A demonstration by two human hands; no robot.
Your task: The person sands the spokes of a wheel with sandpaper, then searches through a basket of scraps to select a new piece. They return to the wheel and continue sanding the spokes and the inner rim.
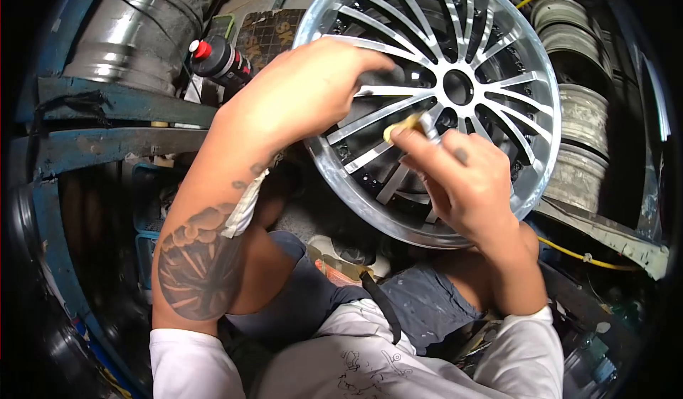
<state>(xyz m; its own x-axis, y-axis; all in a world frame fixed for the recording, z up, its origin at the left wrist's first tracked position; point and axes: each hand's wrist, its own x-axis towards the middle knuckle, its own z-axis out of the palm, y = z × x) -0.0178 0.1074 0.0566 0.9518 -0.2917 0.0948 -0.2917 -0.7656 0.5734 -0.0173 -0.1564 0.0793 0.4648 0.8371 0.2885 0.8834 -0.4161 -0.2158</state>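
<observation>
A large multi-spoke wheel rim (548, 125), silver with dark gaps between its spokes, stands tilted in front of me. My left hand (334, 79) reaches over its left side, fingers bent down toward the spokes; the fingertips are partly hidden and blurred, and whether they hold something cannot be made out. Just below the hub, my right hand (466, 178) pinches a small yellowish piece (404, 126), blurred, with a whitish bit beside it. This piece is in front of the spokes; contact with them cannot be told.
A dark bottle with a red cap (220, 62) lies at the left, beside a blue metal frame (121, 103). Worn rims (583, 114) are stacked at the right. A yellow hose (594, 259) runs behind the wheel. A large metal cylinder (131, 32) is at upper left.
</observation>
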